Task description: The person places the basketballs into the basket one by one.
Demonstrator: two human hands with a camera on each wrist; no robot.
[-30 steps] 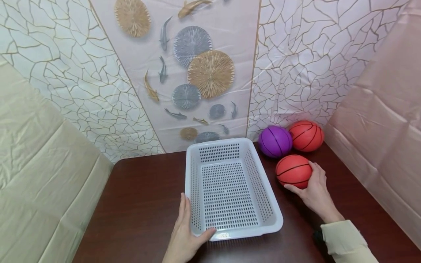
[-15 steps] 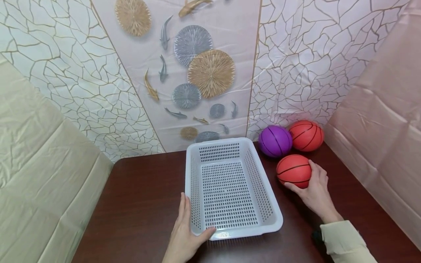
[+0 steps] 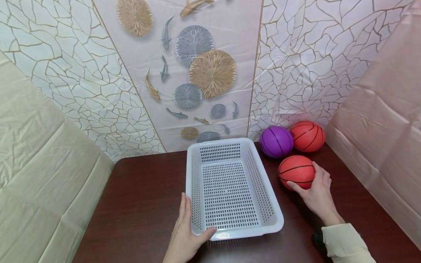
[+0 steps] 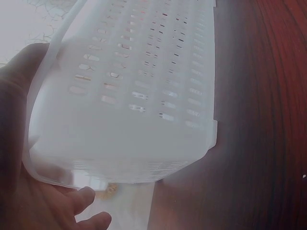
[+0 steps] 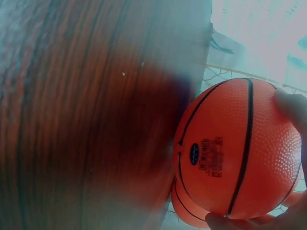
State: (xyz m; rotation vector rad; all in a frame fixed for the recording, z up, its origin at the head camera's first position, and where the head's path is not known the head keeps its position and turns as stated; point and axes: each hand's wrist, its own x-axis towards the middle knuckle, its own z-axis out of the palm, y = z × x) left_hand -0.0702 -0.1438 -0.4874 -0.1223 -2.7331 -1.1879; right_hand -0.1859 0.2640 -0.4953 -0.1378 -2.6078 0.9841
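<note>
One red ball pinched by right hand; another red ball partly behind purple ball; left hand pinching basket.

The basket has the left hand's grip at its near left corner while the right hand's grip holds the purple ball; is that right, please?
Not quite: the right hand's grip holds a red ball, as the head view shows; the left hand's grip is indeed at the near left corner of the basket.
</note>
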